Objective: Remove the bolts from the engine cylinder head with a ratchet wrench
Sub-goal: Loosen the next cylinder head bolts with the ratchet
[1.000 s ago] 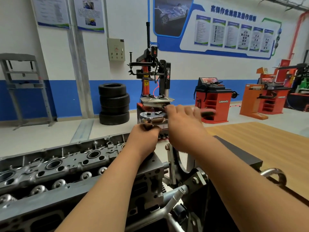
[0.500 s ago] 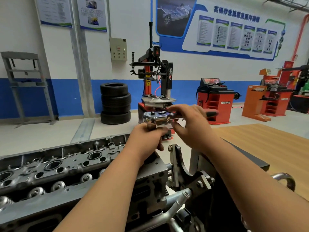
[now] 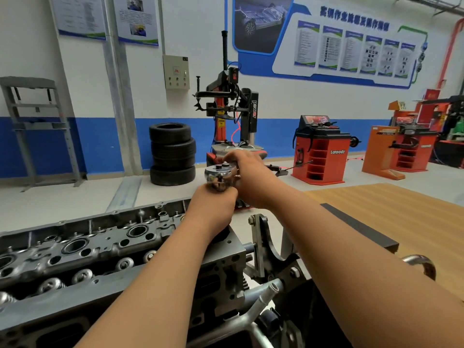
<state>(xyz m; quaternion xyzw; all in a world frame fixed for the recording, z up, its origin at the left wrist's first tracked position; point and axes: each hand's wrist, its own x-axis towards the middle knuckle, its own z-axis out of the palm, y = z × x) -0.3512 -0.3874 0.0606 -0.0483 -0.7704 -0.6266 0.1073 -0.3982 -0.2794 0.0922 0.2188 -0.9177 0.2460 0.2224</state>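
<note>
The grey engine cylinder head [image 3: 100,247] lies across the lower left, with round bores and spring-topped valves along its near side. Above its right end a chrome ratchet wrench [image 3: 219,173] is held upright, its round head at the top. My left hand [image 3: 213,204] grips the shaft or socket just under the wrench head. My right hand [image 3: 253,177] holds the wrench handle, with fingers curled over it and reaching the head. The bolt under the tool is hidden by my left hand.
A metal engine stand bracket [image 3: 263,244] and pipes [image 3: 266,295] sit right of the head. A wooden bench top [image 3: 389,217] lies at right. Behind stand stacked tyres [image 3: 173,153], a tyre changer [image 3: 231,116] and red and orange wheel balancers [image 3: 321,154].
The wrench handle has swung from pointing right toward me, so the head now shows face-on. My right hand followed it in toward my left hand. The view has shifted slightly.
</note>
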